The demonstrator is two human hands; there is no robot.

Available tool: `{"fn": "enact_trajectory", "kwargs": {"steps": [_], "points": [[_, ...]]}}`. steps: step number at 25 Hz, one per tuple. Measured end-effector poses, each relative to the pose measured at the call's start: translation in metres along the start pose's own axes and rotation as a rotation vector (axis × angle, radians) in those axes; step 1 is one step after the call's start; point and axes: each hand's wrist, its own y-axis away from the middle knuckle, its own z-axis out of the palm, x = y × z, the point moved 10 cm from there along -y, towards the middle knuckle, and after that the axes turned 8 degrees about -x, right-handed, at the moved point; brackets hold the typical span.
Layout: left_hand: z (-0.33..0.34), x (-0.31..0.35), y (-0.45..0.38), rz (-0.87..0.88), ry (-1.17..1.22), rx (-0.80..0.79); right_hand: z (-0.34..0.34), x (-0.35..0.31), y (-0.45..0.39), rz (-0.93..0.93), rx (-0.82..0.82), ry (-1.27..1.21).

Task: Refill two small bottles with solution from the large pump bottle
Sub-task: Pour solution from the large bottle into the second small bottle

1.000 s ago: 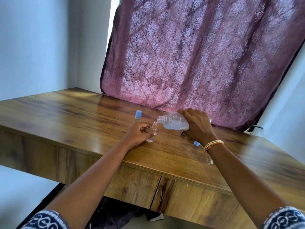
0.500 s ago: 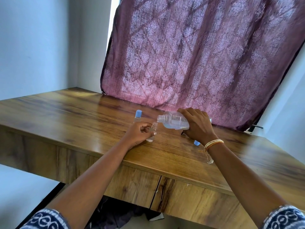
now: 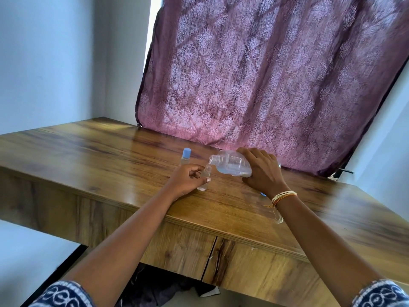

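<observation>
My right hand (image 3: 263,172) grips the large clear bottle (image 3: 232,166), tipped on its side with the pump off and its open neck pointing left. Its mouth sits just over the mouth of a small clear bottle (image 3: 205,177) that my left hand (image 3: 188,179) holds upright on the wooden table (image 3: 110,165). A second small bottle with a blue cap (image 3: 185,156) stands behind my left hand. A loose blue cap (image 3: 263,194) peeks out by my right wrist, mostly hidden.
A purple patterned curtain (image 3: 265,74) hangs right behind the bottles at the table's far edge. The table's front edge (image 3: 221,231) runs below my forearms. Pale walls stand to the left and right.
The large bottle's neck has dipped slightly lower toward the small bottle's mouth. Both hands stay where they were.
</observation>
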Motion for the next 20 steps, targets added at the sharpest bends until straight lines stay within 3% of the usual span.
{"fn": "enact_trajectory", "kwargs": {"steps": [5,15,20], "points": [[-0.001,-0.001,0.000,-0.016,-0.009,0.013,0.003,0.001,0.000,0.061,0.009,-0.174],[-0.002,-0.002,-0.002,-0.031,-0.030,0.014,0.002,0.004,-0.007,0.244,0.184,-0.737],[-0.002,0.001,0.001,-0.029,-0.031,0.012,0.030,0.012,-0.016,0.395,0.149,-1.064]]}}
